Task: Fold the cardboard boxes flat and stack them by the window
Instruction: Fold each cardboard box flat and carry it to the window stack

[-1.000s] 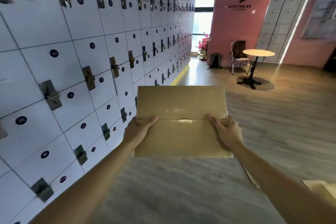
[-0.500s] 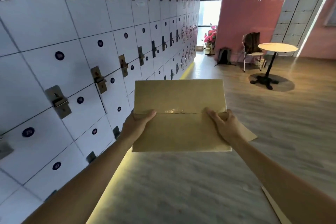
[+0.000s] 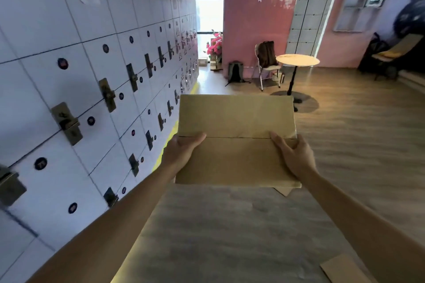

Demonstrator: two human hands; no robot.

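two bare forearms, no sleeves in view, left hand [image 3: 181, 151], right hand [image 3: 293, 156]

Single view only, worn at head height, wide-angle, with straight lines bowed toward the frame edges. Faces forward and tilted down along a corridor. Looks past both forearms, entering from the lower left and lower right corners and meeting at frame centre on a flattened cardboard box [image 3: 236, 142], close to the lens. Left hand [image 3: 181, 153] and right hand [image 3: 296, 158] near, sharp enough; floor [image 3: 230, 236] below fills the lower frame. Locker wall [image 3: 69, 76] very near, running across the left half, receding to a bright window [image 3: 208, 7] at upper centre. Pink wall [image 3: 255, 30], chair [image 3: 266, 62] and round table [image 3: 297, 61] far off, upper right. No second view for overlap.
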